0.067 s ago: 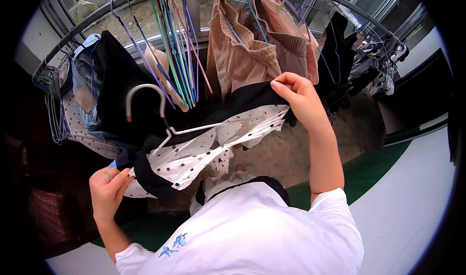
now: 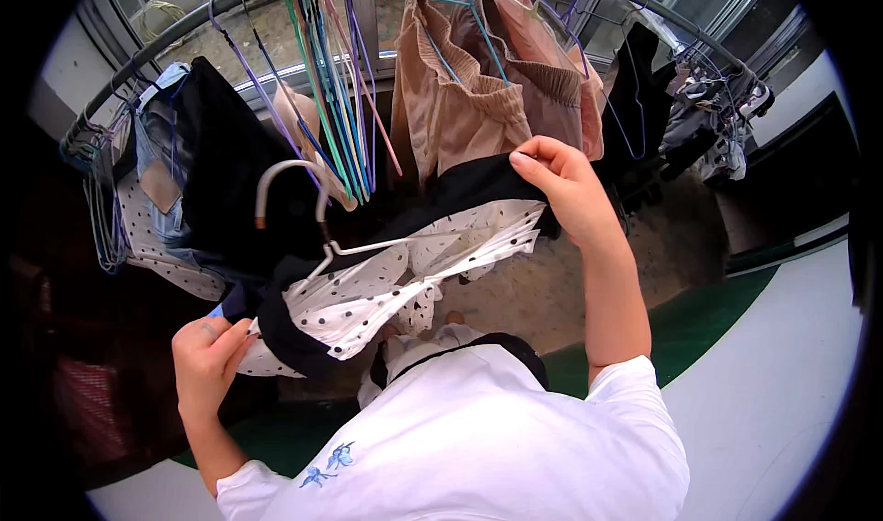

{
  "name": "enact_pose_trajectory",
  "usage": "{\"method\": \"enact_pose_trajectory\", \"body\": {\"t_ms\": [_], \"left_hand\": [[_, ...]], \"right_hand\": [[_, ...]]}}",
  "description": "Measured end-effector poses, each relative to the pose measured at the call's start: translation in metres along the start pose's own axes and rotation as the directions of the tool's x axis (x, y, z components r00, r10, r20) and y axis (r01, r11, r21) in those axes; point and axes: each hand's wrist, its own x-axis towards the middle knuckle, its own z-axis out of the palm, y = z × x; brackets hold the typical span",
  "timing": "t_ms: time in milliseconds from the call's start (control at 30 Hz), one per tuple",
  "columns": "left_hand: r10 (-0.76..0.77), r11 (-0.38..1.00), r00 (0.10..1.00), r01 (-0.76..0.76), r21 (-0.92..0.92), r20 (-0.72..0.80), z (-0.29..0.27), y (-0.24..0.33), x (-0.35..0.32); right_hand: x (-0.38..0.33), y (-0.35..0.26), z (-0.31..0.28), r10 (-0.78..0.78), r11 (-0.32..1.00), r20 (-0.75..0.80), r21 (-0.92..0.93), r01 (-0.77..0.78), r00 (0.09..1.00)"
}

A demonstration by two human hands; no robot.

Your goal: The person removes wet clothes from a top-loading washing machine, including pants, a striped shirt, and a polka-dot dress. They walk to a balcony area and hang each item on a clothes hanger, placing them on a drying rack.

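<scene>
Between my hands stretches a white garment with black dots and a wide black band (image 2: 345, 314), perhaps a skirt; I cannot tell for sure. My left hand (image 2: 204, 360), a ring on one finger, pinches its left end. The band's right end is gripped between thumb and fingers of my right hand (image 2: 563, 190). Inside the garment's opening sits a white hanger (image 2: 377, 244). Its thick, greyish hook stands up above the cloth, apart from the rail, and the tips of its bar are hidden in the folds.
A curved metal rail (image 2: 175, 32) runs across the far side. From it hang a bunch of bare coloured hangers (image 2: 345, 107), brown elastic-waisted trousers (image 2: 460, 107), and dark and denim clothes (image 2: 161, 158) on the left. A clip hanger with small laundry (image 2: 708, 107) is far right. Windows lie behind.
The hanger's hook has swung slightly to the right. Both hands stay nearly where they were, still holding the garment's ends.
</scene>
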Motion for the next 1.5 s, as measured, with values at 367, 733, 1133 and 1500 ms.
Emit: {"method": "enact_pose_trajectory", "body": {"t_ms": [367,733,1133,1500], "left_hand": [[-0.127,0.92,0.989,0.09,-0.38,-0.073,0.026,-0.045,-0.044],[-0.151,0.9,0.985,0.104,-0.423,-0.079,0.002,-0.069,-0.043],[0.041,0.818,0.996,-0.082,-0.569,-0.085,0.063,-0.056,0.008],[0.251,0.693,0.967,-0.214,-0.688,-0.047,0.101,0.061,0.105]], "right_hand": [[-0.031,0.007,-0.028,-0.182,0.981,0.052,-0.055,0.184,0.982],[-0.058,0.069,0.003,-0.357,0.934,-0.296,-0.085,0.348,0.886],[-0.089,0.023,-0.081,-0.418,0.747,-0.324,-0.654,0.118,0.849],[-0.105,-0.027,-0.016,-0.494,0.461,0.158,-0.786,0.412,0.855]]}}
